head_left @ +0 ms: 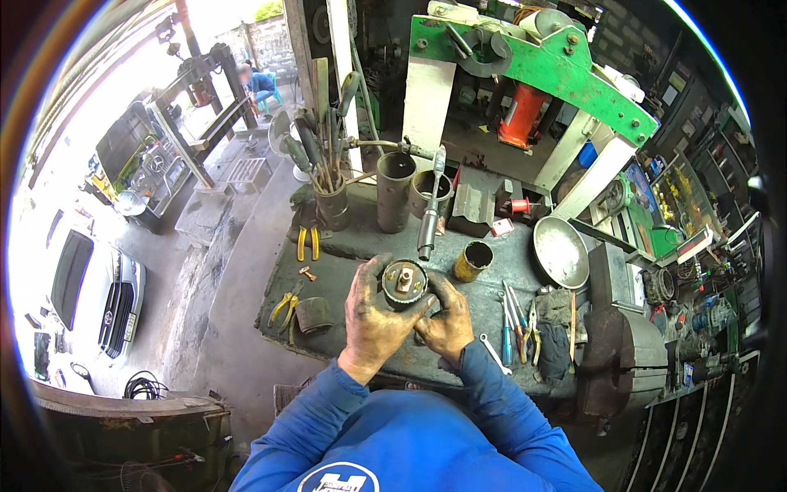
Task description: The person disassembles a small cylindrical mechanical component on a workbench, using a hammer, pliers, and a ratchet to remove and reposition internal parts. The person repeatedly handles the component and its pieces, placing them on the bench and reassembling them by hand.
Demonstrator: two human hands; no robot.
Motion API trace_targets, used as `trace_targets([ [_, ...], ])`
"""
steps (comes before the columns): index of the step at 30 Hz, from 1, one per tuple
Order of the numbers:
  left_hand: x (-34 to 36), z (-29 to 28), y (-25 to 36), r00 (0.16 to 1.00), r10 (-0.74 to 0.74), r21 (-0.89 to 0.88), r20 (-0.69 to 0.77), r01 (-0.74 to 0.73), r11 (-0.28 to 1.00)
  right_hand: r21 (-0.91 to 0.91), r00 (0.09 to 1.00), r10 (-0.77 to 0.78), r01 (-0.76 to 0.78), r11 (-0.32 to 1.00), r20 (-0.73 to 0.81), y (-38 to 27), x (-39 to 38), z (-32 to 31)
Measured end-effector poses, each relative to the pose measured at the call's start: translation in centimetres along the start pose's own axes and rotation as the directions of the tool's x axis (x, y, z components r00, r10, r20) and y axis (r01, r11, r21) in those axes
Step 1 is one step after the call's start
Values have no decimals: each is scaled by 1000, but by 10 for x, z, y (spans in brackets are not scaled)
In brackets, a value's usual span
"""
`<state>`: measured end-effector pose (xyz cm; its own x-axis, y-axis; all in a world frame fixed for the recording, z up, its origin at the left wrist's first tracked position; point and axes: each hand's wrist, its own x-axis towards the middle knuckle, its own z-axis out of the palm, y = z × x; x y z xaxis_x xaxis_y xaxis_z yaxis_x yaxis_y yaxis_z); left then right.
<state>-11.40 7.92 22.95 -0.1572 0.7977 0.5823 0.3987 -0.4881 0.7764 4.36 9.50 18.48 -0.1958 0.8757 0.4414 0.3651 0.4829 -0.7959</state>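
Both my hands are closed around a round metal part point(405, 280) with a toothed rim and a copper-coloured stud at its centre, held above the dark workbench point(361, 246). My left hand point(366, 324), dark with grease, wraps its left side. On its lower right, my right hand point(448, 320) presses in with bent fingers; what lies beneath the part is hidden. Just right of it stands a yellowish open cylinder point(473, 261). A small copper-coloured bolt point(307, 273) lies to the left, between yellow-handled pliers point(308, 243) and a second yellow-handled pair point(284, 307).
A dark cup point(314, 315) sits left. Farther back are a tool-filled can point(331, 209), a tall cylinder point(393, 197) and a ratchet with socket point(429, 217). At right lie a metal bowl point(561, 252), a wrench point(495, 354), screwdrivers point(507, 334) and a bench vise point(627, 344). A green press point(525, 61) stands behind.
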Motion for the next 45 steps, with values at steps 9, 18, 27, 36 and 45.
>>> trace_targets([
  [9,-19,-28,-17,899,-264,-182,351,342,922,23,988,47,-51,998,145,-3,-12,-9],
  [18,-28,-34,-24,911,-302,-158,283,354,922,-35,949,257,-255,966,184,22,-27,-34],
  [27,-40,-54,-21,924,-322,-71,208,342,937,-612,845,468,-231,756,259,104,-112,-28],
  [36,-57,-59,-30,903,-371,-59,215,391,918,-610,820,546,-346,713,173,123,-106,25],
  [45,-73,-64,-38,914,-330,22,238,335,942,-232,922,341,-297,926,183,81,-74,-21],
])
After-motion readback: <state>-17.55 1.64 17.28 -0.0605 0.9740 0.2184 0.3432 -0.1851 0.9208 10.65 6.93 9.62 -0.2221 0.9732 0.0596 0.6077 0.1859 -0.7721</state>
